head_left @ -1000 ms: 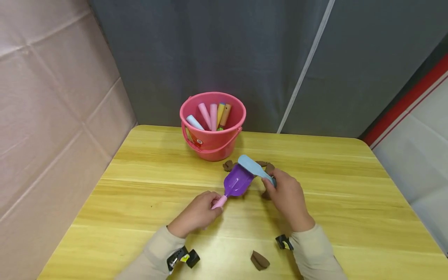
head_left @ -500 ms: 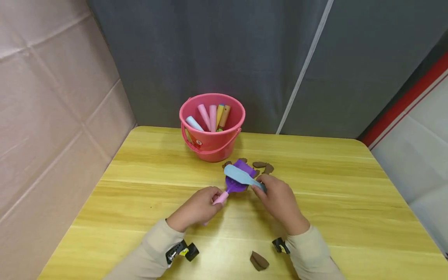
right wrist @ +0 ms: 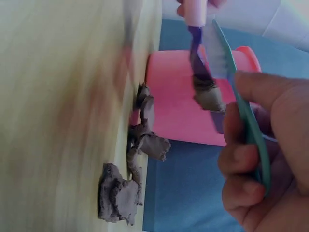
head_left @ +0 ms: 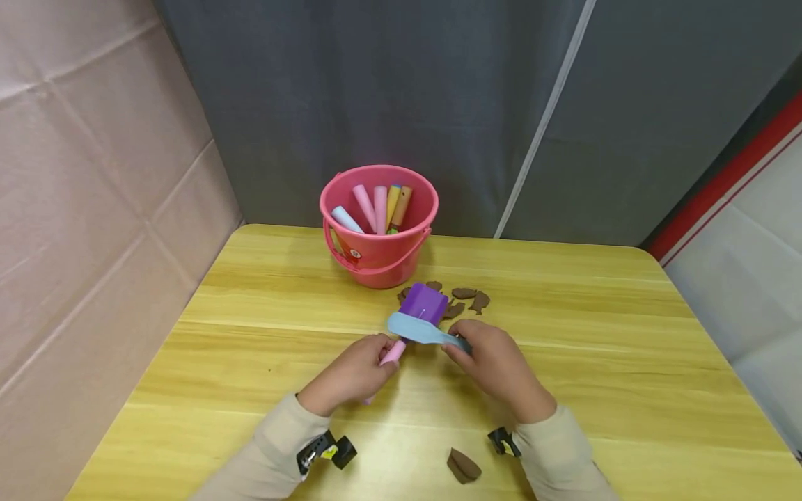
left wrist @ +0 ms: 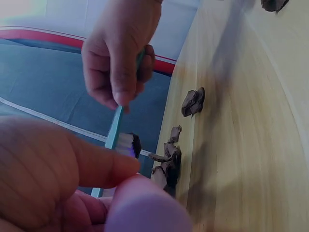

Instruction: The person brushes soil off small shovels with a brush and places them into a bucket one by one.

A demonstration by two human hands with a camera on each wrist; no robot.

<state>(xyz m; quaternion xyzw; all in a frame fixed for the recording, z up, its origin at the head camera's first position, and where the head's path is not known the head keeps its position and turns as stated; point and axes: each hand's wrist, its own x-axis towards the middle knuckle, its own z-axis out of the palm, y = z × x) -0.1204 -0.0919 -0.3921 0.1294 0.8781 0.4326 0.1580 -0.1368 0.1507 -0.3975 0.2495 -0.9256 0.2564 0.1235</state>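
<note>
My left hand (head_left: pixel 352 370) grips the pink handle of a purple toy shovel (head_left: pixel 426 302), its blade held above the table. In my right hand (head_left: pixel 500 363) is a light blue brush (head_left: pixel 415 328), whose white bristles (right wrist: pixel 215 50) show in the right wrist view. The brush crosses the shovel near the base of the blade. A brown clay-like lump (right wrist: pixel 208 94) clings to the shovel blade in the right wrist view; the head view shows none on the upper face. Several brown pieces (head_left: pixel 464 293) lie on the table around and behind the blade.
A pink bucket (head_left: pixel 383 268) with several tool handles (head_left: pixel 380 209) sticking out stands behind the shovel. One more brown piece (head_left: pixel 464 465) lies near the front of the wooden table (head_left: pixel 601 334). A dark curtain (head_left: pixel 376 90) hangs behind the table.
The brush has moved left and toward me along the shovel, from the blade's far right edge to its base near the handle. The left hand has hardly moved; the shovel blade has tilted.
</note>
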